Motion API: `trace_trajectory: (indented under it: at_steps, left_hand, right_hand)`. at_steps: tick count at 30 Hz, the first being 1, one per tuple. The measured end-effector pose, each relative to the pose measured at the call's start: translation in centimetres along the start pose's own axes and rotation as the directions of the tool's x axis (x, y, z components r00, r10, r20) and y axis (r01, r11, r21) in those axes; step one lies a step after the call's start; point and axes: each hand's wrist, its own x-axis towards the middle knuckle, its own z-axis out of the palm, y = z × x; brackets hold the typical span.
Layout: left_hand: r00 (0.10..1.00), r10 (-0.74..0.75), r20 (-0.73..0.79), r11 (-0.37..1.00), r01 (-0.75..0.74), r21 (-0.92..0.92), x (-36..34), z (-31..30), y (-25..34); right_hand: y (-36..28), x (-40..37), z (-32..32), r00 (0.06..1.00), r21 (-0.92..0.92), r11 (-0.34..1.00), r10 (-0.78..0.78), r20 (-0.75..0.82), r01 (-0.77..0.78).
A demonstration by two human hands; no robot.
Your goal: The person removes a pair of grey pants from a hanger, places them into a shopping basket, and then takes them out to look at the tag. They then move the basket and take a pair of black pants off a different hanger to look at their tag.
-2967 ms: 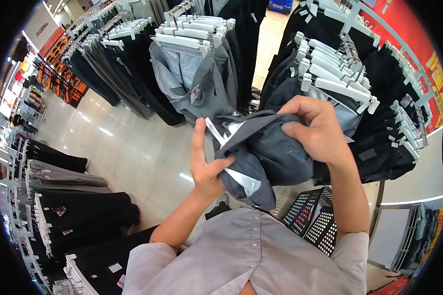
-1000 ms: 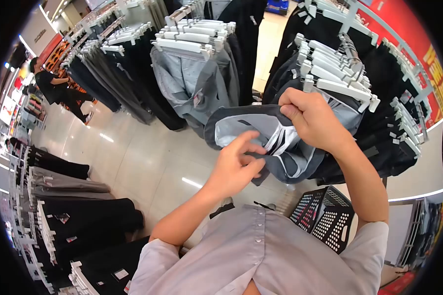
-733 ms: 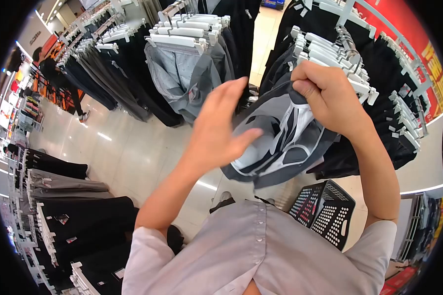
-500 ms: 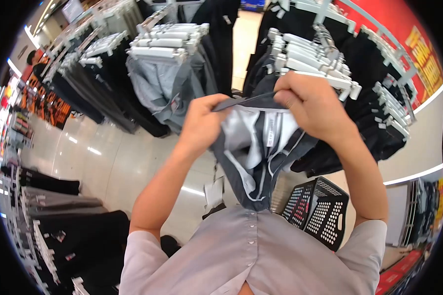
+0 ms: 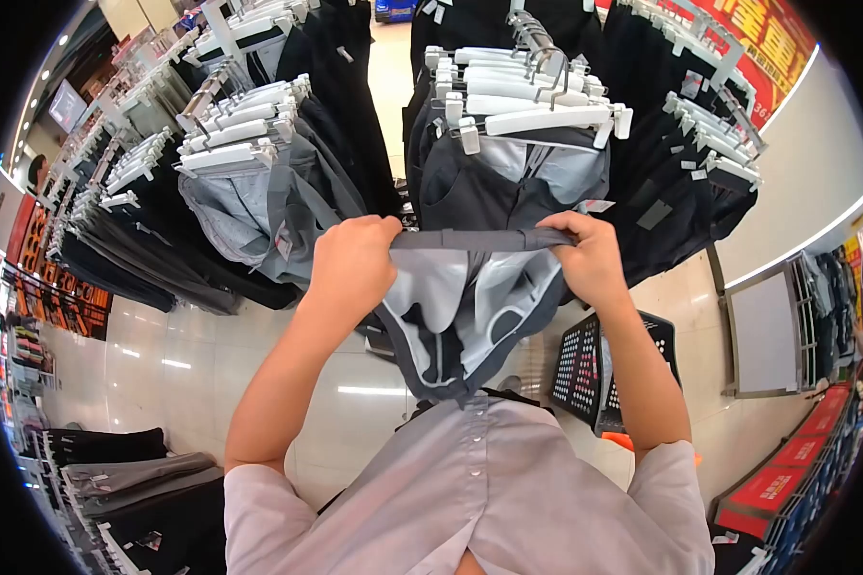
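Both hands hold a pair of dark grey trousers (image 5: 522,356) by the waistband, which is stretched level between them. My left hand (image 5: 357,259) is closed around the left end of the band. At the right end, my right hand (image 5: 590,254) pinches the band between thumb and fingers. The waist gapes toward me, showing pale grey lining inside. Just beyond the hands, similar dark grey trousers (image 5: 448,184) hang from a white clip hanger (image 5: 547,123) at the front of a rack.
Grey trousers (image 5: 249,206) hang on a rack at left, black ones (image 5: 666,201) at right. A black perforated basket (image 5: 577,369) stands on the tiled floor by my right forearm. Folded trousers (image 5: 144,479) lie at lower left. A red-signed shelf (image 5: 781,470) runs along the right.
The waistband has gone from slanted to level and is pulled wider. My right hand has come down. The view has turned right, so the rack with white hangers now sits straight ahead.
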Motion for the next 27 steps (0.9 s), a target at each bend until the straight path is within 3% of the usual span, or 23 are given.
trace_trajectory:
  at_steps: [3,4,7,8,11,13,14,16,19,21,24,27]
  left_hand:
    - [0.983,0.033,-0.178,0.995,-0.049,-0.088,0.5,1.2,-1.2]
    - [0.975,0.027,-0.219,0.993,-0.051,-0.103,0.6,1.3,-1.2]
    - [0.987,-0.123,-0.104,0.868,0.056,-0.494,0.9,1.1,-1.8]
    - [0.986,-0.17,0.002,0.737,0.128,-0.664,0.9,1.0,-1.8]
    - [0.967,-0.22,0.129,0.556,0.232,-0.798,1.0,0.5,-1.1]
    - [0.972,-0.192,0.132,0.553,0.218,-0.804,1.3,0.5,-1.1]
    - [0.974,-0.179,0.137,0.552,0.215,-0.806,1.4,0.6,-1.1]
    - [0.995,-0.103,-0.013,0.776,0.072,-0.627,1.5,1.4,-1.2]
    - [0.988,-0.035,-0.152,0.932,-0.023,-0.361,2.8,2.5,-0.5]
    - [0.979,-0.014,-0.202,0.972,-0.034,-0.232,4.0,3.4,0.0]
    - [0.976,-0.217,-0.016,0.863,0.185,-0.47,6.1,3.4,2.1]
    - [0.954,-0.299,-0.04,0.813,0.232,-0.535,7.5,4.1,4.1]
  right_hand:
    - [-0.6,-0.4,-0.9,1.0,0.085,0.996,-0.026,0.014,0.025]
    - [-0.7,-0.5,-1.3,0.999,0.005,0.999,-0.037,0.024,0.037]
    - [-0.3,-0.6,-2.1,0.982,-0.283,0.941,-0.191,0.006,0.185]
    - [0.0,-0.7,-2.2,0.974,-0.371,0.905,-0.227,-0.007,0.208]
    - [2.0,-0.8,-2.2,0.956,-0.568,0.794,-0.289,-0.043,0.215]
    - [3.6,-0.6,-2.5,0.959,-0.626,0.761,-0.274,-0.072,0.17]
    - [4.1,-0.4,-3.1,0.981,-0.535,0.841,-0.159,-0.111,0.076]
    - [5.0,-0.1,-4.0,0.985,-0.319,0.938,0.091,-0.149,-0.135]
    - [5.4,1.0,-5.5,0.981,-0.024,0.998,0.061,-0.184,-0.066]
    - [5.4,2.4,-7.2,0.993,0.118,0.992,0.065,-0.1,-0.053]
    - [7.2,5.2,-10.0,0.994,0.309,0.945,0.09,0.058,-0.103]
    - [9.7,7.2,-11.5,0.999,0.204,0.979,-0.014,-0.052,0.024]
